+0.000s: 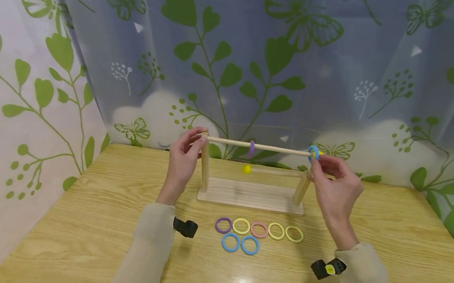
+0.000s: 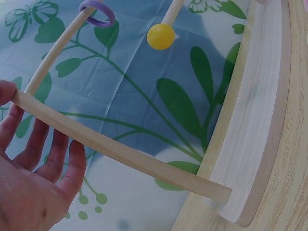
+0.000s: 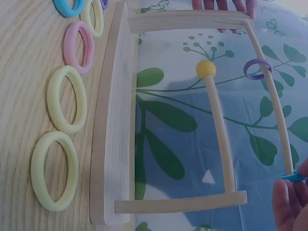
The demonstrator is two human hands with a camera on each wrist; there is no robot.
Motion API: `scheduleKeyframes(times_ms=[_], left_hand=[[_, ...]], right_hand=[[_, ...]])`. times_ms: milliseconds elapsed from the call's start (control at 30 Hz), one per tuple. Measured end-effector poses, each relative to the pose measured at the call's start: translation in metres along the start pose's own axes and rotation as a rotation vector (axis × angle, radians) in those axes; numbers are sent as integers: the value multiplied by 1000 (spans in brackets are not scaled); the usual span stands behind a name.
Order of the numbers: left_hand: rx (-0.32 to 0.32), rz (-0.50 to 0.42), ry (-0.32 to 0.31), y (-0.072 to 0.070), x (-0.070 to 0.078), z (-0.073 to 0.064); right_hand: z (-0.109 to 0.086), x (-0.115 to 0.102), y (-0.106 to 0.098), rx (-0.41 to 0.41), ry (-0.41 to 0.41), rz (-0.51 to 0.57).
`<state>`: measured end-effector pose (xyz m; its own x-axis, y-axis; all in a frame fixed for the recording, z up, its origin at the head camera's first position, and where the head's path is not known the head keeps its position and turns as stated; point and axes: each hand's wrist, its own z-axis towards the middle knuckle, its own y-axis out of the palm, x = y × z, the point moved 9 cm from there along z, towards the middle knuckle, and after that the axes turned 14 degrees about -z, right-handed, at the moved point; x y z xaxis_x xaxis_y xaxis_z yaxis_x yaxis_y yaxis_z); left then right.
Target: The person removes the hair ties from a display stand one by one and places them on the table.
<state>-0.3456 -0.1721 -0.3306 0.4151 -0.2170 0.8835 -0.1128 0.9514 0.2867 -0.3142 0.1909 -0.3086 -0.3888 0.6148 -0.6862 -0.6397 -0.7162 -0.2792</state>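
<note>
My left hand (image 1: 183, 160) holds the top of the left post (image 1: 205, 164) of a wooden stand, thumb at its end and fingers along its side. From that post a wooden rod (image 1: 280, 149) runs to the right, with a purple ring (image 1: 251, 149) hanging on it. At the rod's right end my right hand (image 1: 340, 184) pinches a blue ring (image 1: 313, 152); a bit of yellow shows behind the ring. A lower rod (image 3: 220, 132) extends from the shorter right post (image 3: 180, 204) and ends in a yellow ball (image 2: 160, 37).
Several loose rings lie in two rows before the stand's base (image 1: 250, 195): a purple ring (image 1: 223, 225), yellow rings (image 3: 66, 98), a pink ring (image 3: 78, 46) and two blue rings (image 1: 250, 245). A leaf-patterned curtain (image 1: 235, 68) hangs behind the wooden table (image 1: 88, 219).
</note>
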Motion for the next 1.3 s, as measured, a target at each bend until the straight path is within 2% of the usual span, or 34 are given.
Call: scheduleKeyframes(times_ms=[800,1300], left_hand=[[0,11,-2,0,0,-1],[-2,1,4,0,0,0]], right_hand=[[3,10,-11,32,27,-35],[3,18,-25,18,25,-57]])
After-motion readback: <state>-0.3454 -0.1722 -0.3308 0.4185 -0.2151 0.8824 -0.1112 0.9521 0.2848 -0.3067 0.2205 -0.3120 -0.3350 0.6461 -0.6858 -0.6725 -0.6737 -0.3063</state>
